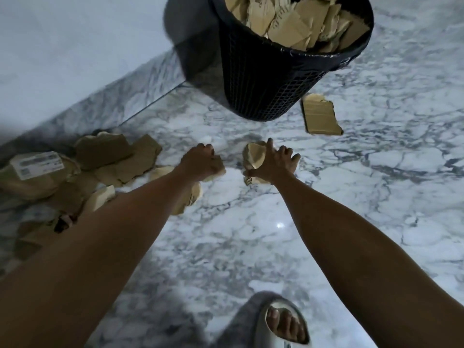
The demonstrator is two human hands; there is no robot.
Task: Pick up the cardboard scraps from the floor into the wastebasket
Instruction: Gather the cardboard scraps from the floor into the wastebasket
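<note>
A black mesh wastebasket (263, 84) stands at the top centre, filled with cardboard scraps (288, 23). My right hand (273, 165) grips a small torn cardboard scrap (254, 155) just above the marble floor, with fingers on top and thumb underneath. My left hand (203, 162) is curled into a fist beside it, closed on a pale scrap whose edge (218, 173) shows below the knuckles. More scraps (190, 197) lie under my left forearm. A pile of larger pieces (105, 156) lies at the left by the wall, one bearing a white label (37, 164). A flat piece (321, 116) lies beside the basket's base.
A pale wall with a marble skirting (113, 106) runs along the left, behind the pile. My foot in a grey open-toe slipper (278, 322) stands at the bottom centre. White marble floor (376, 197) stretches to the right.
</note>
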